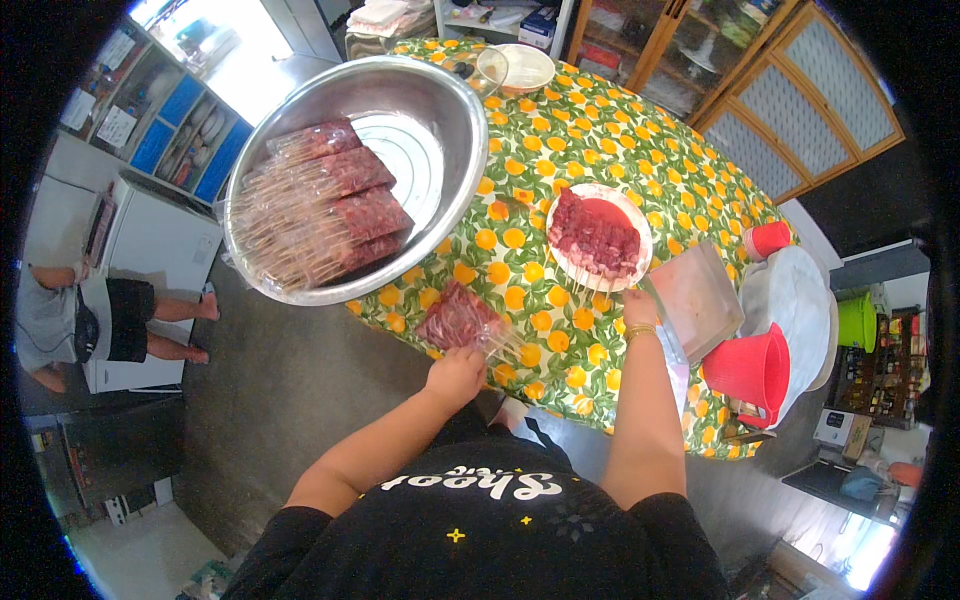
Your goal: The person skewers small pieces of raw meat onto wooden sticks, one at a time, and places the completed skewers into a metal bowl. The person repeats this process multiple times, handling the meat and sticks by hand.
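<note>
My left hand (457, 377) is closed on the near edge of a clear plastic bag (508, 343) of raw meat skewers (458, 318), which lies near the front edge of the table. Thin wooden sticks poke toward the bag's right side. My right hand (640, 310) is at the near right rim of a white plate (643, 218), its fingers drawn together beside the stick ends; what they hold is too small to make out. On the plate, raw meat skewers (597, 240) lie side by side in red juice. A clear plastic container (697, 303) with reddish smears stands right of that hand.
A large metal basin (462, 190) at the left holds several bagged bundles of skewers (345, 185). The tablecloth (540, 130) has an orange-fruit print. Red baskets (748, 372) and a round white-topped stool (790, 300) stand right. Another person (120, 318) is far left.
</note>
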Available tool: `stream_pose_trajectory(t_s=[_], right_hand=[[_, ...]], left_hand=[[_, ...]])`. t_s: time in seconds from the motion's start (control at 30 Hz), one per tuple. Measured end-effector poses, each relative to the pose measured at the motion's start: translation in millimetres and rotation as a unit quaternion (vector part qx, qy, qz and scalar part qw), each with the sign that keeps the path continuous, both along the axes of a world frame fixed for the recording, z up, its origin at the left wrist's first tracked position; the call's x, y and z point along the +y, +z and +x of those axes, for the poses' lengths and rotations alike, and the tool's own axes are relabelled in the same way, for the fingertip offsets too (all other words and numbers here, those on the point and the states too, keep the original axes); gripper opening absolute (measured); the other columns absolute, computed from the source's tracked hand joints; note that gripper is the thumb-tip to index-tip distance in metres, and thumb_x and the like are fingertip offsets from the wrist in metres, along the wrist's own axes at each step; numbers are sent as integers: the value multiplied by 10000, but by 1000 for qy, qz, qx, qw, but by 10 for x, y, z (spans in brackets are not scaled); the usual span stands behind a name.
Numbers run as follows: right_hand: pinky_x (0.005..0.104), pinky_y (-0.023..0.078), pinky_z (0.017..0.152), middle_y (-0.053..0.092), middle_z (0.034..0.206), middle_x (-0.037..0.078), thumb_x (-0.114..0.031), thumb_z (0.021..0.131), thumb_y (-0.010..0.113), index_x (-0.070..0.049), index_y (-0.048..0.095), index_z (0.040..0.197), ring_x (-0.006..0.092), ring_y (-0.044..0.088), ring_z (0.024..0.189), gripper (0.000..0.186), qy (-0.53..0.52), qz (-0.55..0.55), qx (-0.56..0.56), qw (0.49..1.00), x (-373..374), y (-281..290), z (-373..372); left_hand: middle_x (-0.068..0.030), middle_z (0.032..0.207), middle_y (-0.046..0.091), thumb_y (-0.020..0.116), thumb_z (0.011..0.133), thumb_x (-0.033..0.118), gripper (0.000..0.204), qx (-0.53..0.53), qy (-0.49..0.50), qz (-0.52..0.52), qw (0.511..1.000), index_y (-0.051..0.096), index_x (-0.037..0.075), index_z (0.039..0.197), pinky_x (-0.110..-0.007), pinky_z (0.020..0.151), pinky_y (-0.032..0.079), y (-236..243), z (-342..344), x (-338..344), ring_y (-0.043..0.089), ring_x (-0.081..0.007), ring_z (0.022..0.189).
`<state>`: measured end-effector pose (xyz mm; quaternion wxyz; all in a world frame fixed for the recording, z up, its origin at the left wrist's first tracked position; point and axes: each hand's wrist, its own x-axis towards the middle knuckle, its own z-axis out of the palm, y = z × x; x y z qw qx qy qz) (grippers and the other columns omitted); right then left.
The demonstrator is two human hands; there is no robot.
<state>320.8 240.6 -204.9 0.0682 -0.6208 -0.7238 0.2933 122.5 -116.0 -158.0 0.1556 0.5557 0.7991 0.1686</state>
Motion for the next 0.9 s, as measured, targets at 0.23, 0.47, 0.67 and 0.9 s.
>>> stream_pose_trajectory(t_s=[0.23,0.47,0.67,0.9], right_hand=[[411,515,715,685,854,175,-170,899,636,19,651,970,311,664,763,202,52,-17,160,986,-491,551,283],[427,496,787,614,871,181,-97,864,621,-6,621,885,365,606,883,93,294,26,88,951,-1616,997,716],[452,491,768,592,877,164,-98,852,625,-36,609,861,363,595,877,65,394,22,28,918,-1977,959,651],[460,495,750,591,872,161,-122,848,614,-51,617,862,358,602,870,72,453,73,61,886,-2102,641,-192]], left_hand=[[-121,956,635,591,882,205,190,-8,29,-14,999,596,69,1015,-456,765,547,50,19,22,628,-337,940],[-122,904,628,601,880,193,129,-23,74,49,996,594,76,934,-462,760,531,71,35,2,624,-346,905],[-123,890,621,604,881,189,121,-13,89,42,995,583,72,904,-456,755,523,82,71,11,619,-348,892],[-118,865,608,590,875,162,90,-11,86,39,995,572,74,886,-448,733,525,139,134,-14,622,-341,858]])
